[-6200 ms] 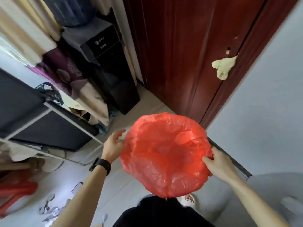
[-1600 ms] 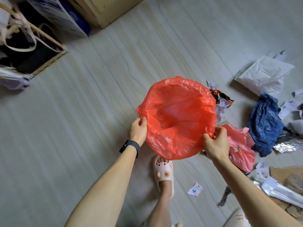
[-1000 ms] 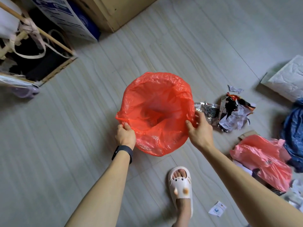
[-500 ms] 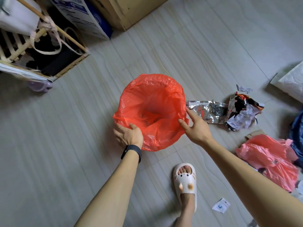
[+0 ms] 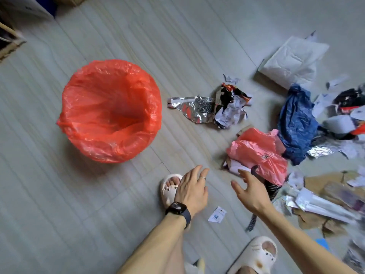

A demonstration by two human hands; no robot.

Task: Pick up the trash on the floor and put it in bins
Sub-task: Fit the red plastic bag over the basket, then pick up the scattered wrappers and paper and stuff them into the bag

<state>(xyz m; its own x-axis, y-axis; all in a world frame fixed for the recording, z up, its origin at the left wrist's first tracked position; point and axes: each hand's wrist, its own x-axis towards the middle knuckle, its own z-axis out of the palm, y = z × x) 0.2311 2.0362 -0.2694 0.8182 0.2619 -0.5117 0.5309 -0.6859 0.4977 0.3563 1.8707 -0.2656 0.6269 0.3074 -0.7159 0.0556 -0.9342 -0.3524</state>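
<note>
A bin lined with a red plastic bag stands on the floor at the left, its mouth open and nothing visible inside. Trash lies to its right: a silver foil wrapper, a crumpled dark wrapper with paper, a pink plastic bag, a blue plastic bag and a white padded envelope. My left hand and my right hand hover over the floor, fingers spread, holding nothing. The right hand is just short of the pink bag.
More paper, foil and cardboard scraps pile up at the right edge. A small white card lies between my arms. My feet in white slippers stand at the bottom. A box corner sits top left.
Both hands have let go of the red-lined bin, which now stands alone on the floor. They have moved right and down, towards the pink bag, and the view has shifted right.
</note>
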